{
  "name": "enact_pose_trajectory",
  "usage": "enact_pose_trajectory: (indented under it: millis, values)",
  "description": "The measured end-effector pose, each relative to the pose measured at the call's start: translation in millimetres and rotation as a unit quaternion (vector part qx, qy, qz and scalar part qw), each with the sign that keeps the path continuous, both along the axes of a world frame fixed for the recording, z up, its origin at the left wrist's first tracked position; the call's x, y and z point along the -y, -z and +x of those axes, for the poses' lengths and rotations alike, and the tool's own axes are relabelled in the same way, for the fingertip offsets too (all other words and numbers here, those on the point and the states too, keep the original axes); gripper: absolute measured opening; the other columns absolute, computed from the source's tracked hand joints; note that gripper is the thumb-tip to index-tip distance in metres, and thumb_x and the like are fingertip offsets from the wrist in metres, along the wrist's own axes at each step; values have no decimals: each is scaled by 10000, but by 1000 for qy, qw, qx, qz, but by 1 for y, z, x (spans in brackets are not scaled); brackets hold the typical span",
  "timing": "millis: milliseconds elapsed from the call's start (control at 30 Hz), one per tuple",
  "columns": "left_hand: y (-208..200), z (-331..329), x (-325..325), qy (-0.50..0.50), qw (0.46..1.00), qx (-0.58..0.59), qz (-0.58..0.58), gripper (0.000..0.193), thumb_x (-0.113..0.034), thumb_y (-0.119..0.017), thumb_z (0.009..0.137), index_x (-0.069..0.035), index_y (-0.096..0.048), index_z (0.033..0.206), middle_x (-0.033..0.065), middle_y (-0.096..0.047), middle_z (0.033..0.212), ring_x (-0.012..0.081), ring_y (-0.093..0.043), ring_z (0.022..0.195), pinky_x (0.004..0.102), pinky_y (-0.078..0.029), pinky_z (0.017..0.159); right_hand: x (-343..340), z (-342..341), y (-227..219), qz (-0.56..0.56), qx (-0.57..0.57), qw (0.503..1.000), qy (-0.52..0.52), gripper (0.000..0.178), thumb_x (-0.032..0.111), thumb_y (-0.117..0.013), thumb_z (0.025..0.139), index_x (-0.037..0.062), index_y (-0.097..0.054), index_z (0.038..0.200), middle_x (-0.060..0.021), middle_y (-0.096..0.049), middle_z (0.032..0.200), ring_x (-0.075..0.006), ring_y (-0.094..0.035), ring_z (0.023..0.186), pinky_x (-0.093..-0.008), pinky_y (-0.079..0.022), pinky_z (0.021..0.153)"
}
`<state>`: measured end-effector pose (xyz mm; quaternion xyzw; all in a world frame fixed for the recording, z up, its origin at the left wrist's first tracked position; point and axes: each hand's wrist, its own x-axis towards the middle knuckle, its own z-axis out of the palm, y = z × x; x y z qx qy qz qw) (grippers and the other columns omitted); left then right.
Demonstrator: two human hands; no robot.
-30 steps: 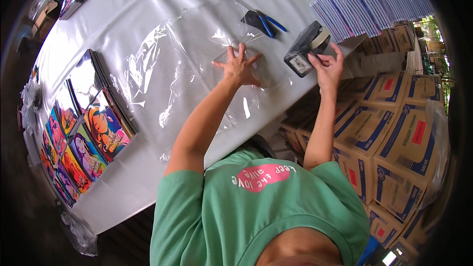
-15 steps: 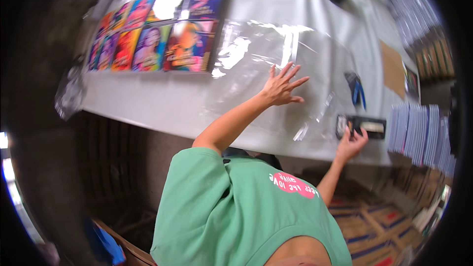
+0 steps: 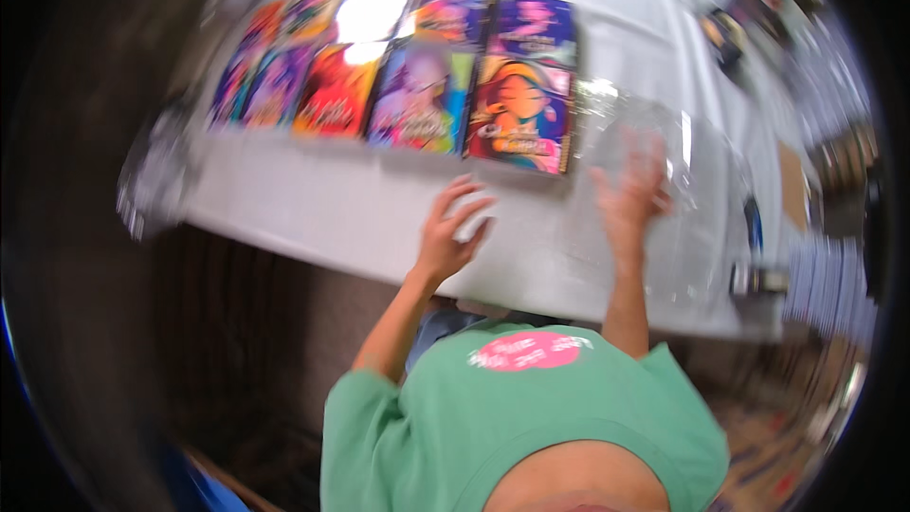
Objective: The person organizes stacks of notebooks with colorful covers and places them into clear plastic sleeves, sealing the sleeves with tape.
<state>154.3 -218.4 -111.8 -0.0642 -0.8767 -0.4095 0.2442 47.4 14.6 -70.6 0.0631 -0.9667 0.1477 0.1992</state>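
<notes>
Books (image 3: 427, 85) in rows on table (image 3: 313, 209), far left — plastic sheet (image 3: 664, 218) right of them.

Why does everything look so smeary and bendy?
In the head view, the whole picture is blurred, so the colourful books and both hands, left and right, look soft; the white table curves from the fisheye lens; glare shines near the clear plastic sheet.

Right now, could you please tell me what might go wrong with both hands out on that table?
The right hand rests on the clear plastic sheet, which could slip or crease under it. The left hand is spread close to the colourful books and might knock their row askew. The picture is blurred, so finer detail is unclear.
</notes>
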Motion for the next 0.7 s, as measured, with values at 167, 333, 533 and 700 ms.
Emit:
enact_pose_trajectory:
  millis: [167,333,533,700]
  values:
    - [-3,22,86,-49,996,14,68,223,48,-590,811,-26,-658,1010,143,-597,1058,281,-579,999,358,-449,881,107,9,19,-24,130,991,-7,710,338,-707,730,243,-397,1362,-42,-386,1353,-234,-376,1219,-617,-275,856]
    - [17,24,136,79,963,166,198,182,5,-596,841,-23,-656,1011,106,-589,1007,201,-576,939,300,-460,840,105,33,21,-46,156,987,-8,630,237,-716,744,190,-452,1314,-55,-448,1276,-222,-438,1159,-546,-299,896]
    - [16,8,146,114,913,248,302,164,-21,-571,878,12,-636,1026,68,-570,993,125,-559,905,234,-461,785,139,3,38,-136,92,981,-100,758,305,-749,704,162,-394,1358,-88,-428,1328,-269,-386,1255,-545,-338,943]
    - [-8,-9,141,76,907,246,332,178,-33,-557,890,18,-626,1046,58,-578,1018,114,-553,909,225,-454,789,169,-31,56,13,156,973,-171,941,429,-761,644,108,-312,1407,-156,-304,1441,-304,-287,1336,-579,-247,1038]
